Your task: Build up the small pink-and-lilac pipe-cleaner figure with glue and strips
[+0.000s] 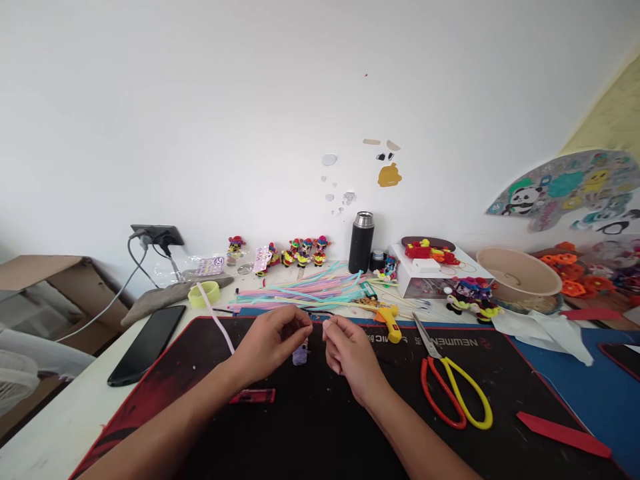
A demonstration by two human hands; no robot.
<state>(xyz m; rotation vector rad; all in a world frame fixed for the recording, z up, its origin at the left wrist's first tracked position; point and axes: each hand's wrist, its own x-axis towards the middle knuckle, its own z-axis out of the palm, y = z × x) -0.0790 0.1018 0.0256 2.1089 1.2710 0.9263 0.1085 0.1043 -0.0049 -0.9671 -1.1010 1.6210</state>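
Observation:
My left hand [275,340] and my right hand [350,353] face each other above the black mat [320,433], a small gap between their fingertips. The thumb and fingers of each are pinched together. Whatever they hold, if anything, is too small to make out. Just below and between them lies a small purple fuzzy piece [300,355], partly covered by my left fingers. A pale pink fuzzy stem [216,319] runs behind my left wrist. Under my left forearm lies a flat red object [255,396], partly hidden.
Scissors [440,373] with red and yellow handles lie right of my hands, near a yellow glue gun [393,325]. Behind are pastel stems [310,287], a black bottle [362,243] and several small dolls [305,252]. A phone [147,345] lies left; a red strip [563,433], right.

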